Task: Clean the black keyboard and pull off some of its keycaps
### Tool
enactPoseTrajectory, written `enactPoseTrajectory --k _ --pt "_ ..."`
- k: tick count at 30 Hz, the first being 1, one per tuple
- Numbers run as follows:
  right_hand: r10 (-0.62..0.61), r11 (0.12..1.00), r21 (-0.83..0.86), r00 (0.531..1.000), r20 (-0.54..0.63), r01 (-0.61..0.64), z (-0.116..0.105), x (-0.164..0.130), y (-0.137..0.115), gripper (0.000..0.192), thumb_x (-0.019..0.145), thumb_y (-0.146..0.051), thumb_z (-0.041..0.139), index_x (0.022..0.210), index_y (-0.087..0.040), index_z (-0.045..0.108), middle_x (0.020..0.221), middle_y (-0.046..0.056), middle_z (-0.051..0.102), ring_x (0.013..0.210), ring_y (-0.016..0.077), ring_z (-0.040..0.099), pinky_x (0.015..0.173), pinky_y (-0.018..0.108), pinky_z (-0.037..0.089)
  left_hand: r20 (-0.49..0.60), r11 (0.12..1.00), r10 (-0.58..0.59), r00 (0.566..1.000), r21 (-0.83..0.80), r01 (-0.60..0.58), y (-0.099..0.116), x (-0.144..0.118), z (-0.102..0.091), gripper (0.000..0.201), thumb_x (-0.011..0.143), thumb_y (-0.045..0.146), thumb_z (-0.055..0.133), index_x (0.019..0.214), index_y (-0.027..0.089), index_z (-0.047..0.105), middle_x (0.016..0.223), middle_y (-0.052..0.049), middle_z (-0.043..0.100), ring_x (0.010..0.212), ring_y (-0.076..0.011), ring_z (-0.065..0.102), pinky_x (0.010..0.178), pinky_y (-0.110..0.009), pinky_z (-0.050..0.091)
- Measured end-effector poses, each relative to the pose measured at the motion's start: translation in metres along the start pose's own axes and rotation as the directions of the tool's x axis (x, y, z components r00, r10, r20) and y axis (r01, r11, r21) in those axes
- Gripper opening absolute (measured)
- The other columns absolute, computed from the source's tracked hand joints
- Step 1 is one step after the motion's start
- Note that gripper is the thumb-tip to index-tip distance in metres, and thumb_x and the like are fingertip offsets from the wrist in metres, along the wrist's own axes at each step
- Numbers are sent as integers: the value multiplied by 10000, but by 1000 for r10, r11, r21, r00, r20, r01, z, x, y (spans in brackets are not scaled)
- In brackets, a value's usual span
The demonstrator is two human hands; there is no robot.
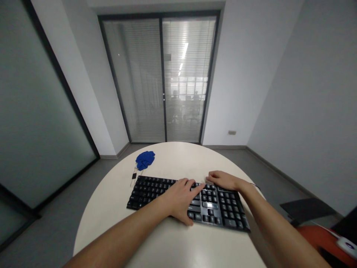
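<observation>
Right, count it off: one black keyboard on one round white table, lying slightly askew near the front edge, its right end reaching toward the table's right rim. Two hands on it. Left hand lies flat across the middle keys, fingers spread and pointing right, thumb down by the near edge, nothing clasped in it. Right hand sits at the far right corner of the keyboard, fingers curled over the back edge; whether it is pinching the board or just resting there is not clear from this angle.

One crumpled blue cloth sits well apart, toward the table's far left, and just beside it one small dark tag on a cord, too small to identify. A thin cable trails off behind the right wrist. Both forearms are cut off by the bottom edge. Behind the blinds on the glass doors, only hazy shapes.
</observation>
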State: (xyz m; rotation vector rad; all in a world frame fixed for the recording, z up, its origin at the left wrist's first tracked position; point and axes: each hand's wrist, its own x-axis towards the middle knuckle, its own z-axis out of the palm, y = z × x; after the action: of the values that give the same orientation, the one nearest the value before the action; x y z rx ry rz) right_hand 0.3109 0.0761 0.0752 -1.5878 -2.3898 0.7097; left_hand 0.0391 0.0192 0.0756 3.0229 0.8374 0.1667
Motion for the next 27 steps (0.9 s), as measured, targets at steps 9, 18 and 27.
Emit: enactPoseTrajectory --k 9,18,27 --pt "-133 991 -53 979 -155 126 -16 6 3 331 823 -479 608 939 -180 687 859 60 703 741 187 598 689 280 429 12 999 -8 1000 -35 8 -9 8 0 1266 549 690 758 1547 151 196 1469 -202 414 1249 -397 469 1083 -485 370" --pt "104 926 -342 977 -184 -163 -21 3 23 503 940 -527 423 811 -179 761 851 150 750 807 273 676 755 339 471 89 996 -16 996 -84 24 -33 11 11 1274 533 686 789 1546 166 216 1457 -192 458 1247 -388 502 1072 -481 391" --pt "173 929 -301 971 -168 -218 3 16 19 420 962 -430 438 1109 -158 722 1094 154 740 1003 284 683 862 358 489 87 991 -13 996 -128 24 -48 25 20 1263 564 711 773 1548 144 221 1474 -217 442 1286 -389 486 1090 -479 370"
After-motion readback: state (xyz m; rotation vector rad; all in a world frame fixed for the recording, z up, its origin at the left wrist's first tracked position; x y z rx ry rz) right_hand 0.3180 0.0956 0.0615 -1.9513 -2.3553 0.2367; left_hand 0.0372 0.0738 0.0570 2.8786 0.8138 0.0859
